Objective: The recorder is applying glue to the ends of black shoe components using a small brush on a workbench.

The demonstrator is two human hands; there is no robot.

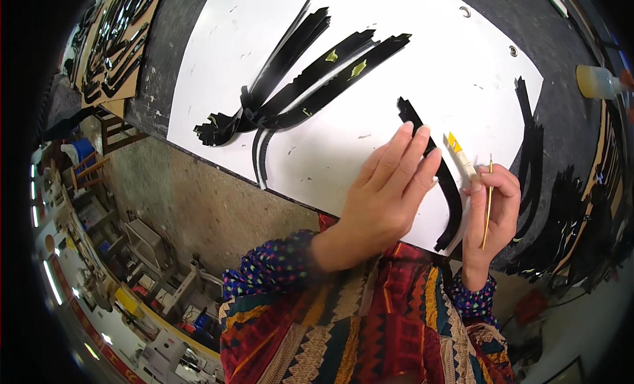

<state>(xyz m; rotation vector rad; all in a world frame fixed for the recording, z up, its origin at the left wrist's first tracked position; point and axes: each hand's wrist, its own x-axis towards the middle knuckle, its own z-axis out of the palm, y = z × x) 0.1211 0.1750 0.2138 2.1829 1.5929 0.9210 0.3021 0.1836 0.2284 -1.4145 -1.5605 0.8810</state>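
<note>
A single curved black strip (451, 186), notched at its ends, lies on the white sheet (323, 159). My left hand (391, 186) rests over its upper part with the fingers stretched out and close together. To the right, my right hand (496, 215) is closed, and a thin gold rod (489, 202) stands out from it at both ends, pinched by thumb and forefinger. A small pale strip with a yellow end (456, 146) reaches out beyond those fingertips; whether they grip it too I cannot tell.
Left on the sheet, several black strips (317, 73) are tied in a fanned bundle. More black strips (530, 153) hang along the right edge. A bottle of yellowish liquid (594, 82) stands at far right. Brown board (122, 50) with black pieces lies far left.
</note>
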